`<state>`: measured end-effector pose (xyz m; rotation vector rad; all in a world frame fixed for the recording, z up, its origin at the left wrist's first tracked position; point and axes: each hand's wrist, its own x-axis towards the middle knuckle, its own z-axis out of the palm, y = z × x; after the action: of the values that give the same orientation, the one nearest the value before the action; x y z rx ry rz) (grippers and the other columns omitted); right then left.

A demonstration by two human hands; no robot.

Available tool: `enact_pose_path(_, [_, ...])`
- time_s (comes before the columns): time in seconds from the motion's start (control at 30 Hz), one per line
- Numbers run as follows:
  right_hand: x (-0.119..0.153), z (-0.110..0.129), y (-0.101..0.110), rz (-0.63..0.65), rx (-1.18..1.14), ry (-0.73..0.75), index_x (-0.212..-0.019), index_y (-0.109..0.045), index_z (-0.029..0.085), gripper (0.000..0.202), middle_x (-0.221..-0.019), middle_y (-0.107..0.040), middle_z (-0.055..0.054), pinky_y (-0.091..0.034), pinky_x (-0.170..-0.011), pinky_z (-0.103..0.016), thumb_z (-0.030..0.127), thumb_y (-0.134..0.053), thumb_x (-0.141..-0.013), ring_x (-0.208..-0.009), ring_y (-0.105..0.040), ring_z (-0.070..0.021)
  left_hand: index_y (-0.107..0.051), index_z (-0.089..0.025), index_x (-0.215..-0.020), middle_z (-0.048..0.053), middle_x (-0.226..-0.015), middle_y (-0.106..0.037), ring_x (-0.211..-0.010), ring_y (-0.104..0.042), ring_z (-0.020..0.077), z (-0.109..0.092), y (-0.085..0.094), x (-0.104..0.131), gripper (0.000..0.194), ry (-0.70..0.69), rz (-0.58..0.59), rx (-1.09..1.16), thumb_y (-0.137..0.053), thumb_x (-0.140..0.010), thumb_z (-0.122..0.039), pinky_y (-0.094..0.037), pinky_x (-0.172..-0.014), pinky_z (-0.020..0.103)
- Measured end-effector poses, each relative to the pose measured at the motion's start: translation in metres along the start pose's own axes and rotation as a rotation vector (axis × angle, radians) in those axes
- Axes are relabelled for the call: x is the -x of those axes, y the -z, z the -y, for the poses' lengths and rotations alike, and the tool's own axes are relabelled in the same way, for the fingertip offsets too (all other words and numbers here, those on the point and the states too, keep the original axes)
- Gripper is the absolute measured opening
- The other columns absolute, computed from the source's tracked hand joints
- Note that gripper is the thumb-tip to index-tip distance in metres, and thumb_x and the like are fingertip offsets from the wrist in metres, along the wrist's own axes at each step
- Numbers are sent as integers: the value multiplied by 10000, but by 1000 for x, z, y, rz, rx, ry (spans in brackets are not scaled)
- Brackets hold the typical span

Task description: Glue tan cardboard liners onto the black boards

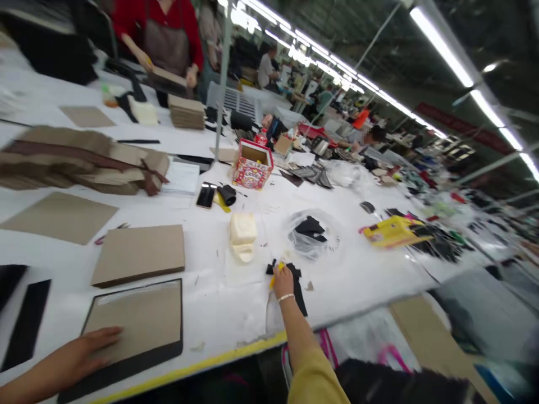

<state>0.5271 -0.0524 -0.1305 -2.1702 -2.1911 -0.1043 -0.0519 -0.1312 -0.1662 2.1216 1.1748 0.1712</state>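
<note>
My left hand (86,354) lies with fingers stretched out on a grey-brown board (145,317). The board rests on a larger black sheet (162,354) whose border shows around it. Over to the right, the fingers of my right hand (283,282) are closed around a slim yellow tool (272,279); its exact kind is too blurred to tell. Under and beside that hand are black strips (300,300) of material. Behind the board sits a stack of similar boards (141,252). A cream-coloured container (243,229) stands between the stack and the strips.
On the white table (219,314) are a phone (206,195), a red patterned box (252,165), a plastic bag (301,247) with black pieces and a yellow basket (391,231). A metal pole (223,84) rises behind. Across the table a person in red (168,33) handles boards.
</note>
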Motion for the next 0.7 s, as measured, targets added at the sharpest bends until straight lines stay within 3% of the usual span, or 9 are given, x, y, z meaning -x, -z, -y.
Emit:
enact_pose_path(0.13, [-22,-12,3,-144,-79,-42,-831,-573,205,242,-710,-627,-109,-373,-860,-409,82,-388,-735,-808,-585,-249,-640,-414,-993,-29,-1133,-610,-1041,-573,228,-43,31,-9,367,268,56,88,-561,-636,-388,-426,-919,405])
enact_pose_path(0.23, [-17,11,37,-215,-248,-71,-841,-521,198,148,-722,-599,-101,-419,-709,-377,195,-395,-764,-697,-573,-242,-675,-265,-990,63,-1077,-647,-996,-595,242,-74,61,-19,385,383,39,187,-569,-644,-394,-444,-900,367])
enact_pose_path(0.3, [-3,51,73,-193,-413,-57,-932,-478,183,188,-763,-584,-89,-419,-609,-324,280,-394,-795,-634,-557,-208,-660,-208,-1021,88,-1087,-640,-974,-598,236,-94,77,-26,416,415,-49,308,-536,-691,-429,-442,-896,358])
enact_pose_path(0.37, [11,106,108,-83,-585,53,-965,-438,184,204,-712,-544,-35,-403,-560,-278,304,-407,-803,-561,-522,-162,-625,-190,-1071,90,-1102,-627,-986,-583,220,-113,87,-35,447,375,-71,503,-537,-714,-443,-442,-892,346])
enact_pose_path(0.47, [20,189,141,112,-814,263,-945,-397,202,190,-638,-444,41,-366,-507,-228,293,-446,-785,-475,-428,-105,-488,-210,-1231,108,-1211,-543,-965,-579,213,-140,94,-49,575,322,-42,845,-570,-708,-434,-492,-783,341])
enact_pose_path(0.57, [21,248,149,257,-960,418,-905,-383,212,182,-626,-404,63,-347,-497,-203,243,-470,-749,-484,-405,-88,-369,-228,-1311,129,-1243,-496,-898,-587,187,-158,96,-57,668,273,-31,1075,-572,-713,-447,-495,-647,275])
enact_pose_path(0.63, [21,273,147,321,-995,468,-897,-386,213,186,-611,-395,71,-337,-494,-196,215,-472,-733,-486,-398,-85,-484,-192,-1206,93,-1025,-605,-733,-582,133,-160,94,-56,583,267,-53,1098,-596,-696,-451,-445,-541,210])
enact_pose_path(0.7, [21,289,140,371,-985,485,-889,-390,215,198,-613,-402,72,-330,-495,-195,216,-493,-720,-491,-400,-86,-602,-145,-962,12,-673,-588,-524,-489,73,-154,89,-48,414,328,-122,1076,-603,-693,-459,-352,-441,173])
